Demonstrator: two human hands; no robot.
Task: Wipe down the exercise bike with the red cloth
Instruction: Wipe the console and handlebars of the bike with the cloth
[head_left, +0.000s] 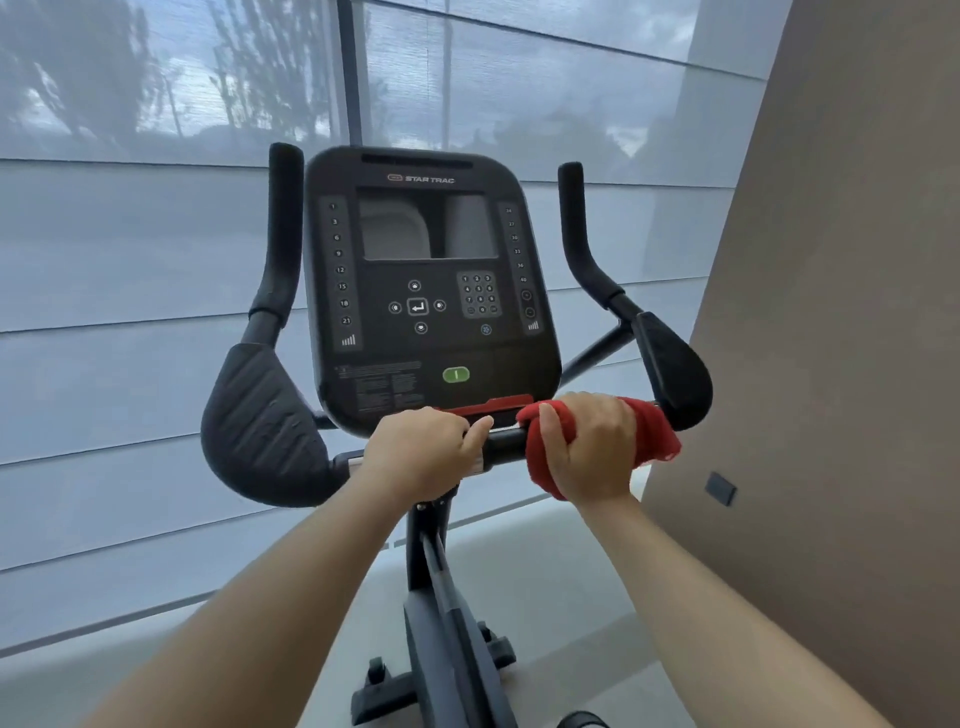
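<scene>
- Red cloth (655, 432): terry-like pile, matt, rough.
- Console (434, 358): black plastic, smooth, faint sheen.
- Screen (426, 223): glossy, reflective.
- Elbow pads (260, 421): black, matt, ribbed and finely textured; foam or rubber, not discernible.
- Crossbar (506, 444): black, smooth, slightly shiny.
- Window blind (130, 249): fine woven fabric, translucent, matt.

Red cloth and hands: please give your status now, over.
Left hand grips bare handlebar. Right hand holds red cloth wrapped round handlebar, right of centre. Nothing seen in the way.
</scene>
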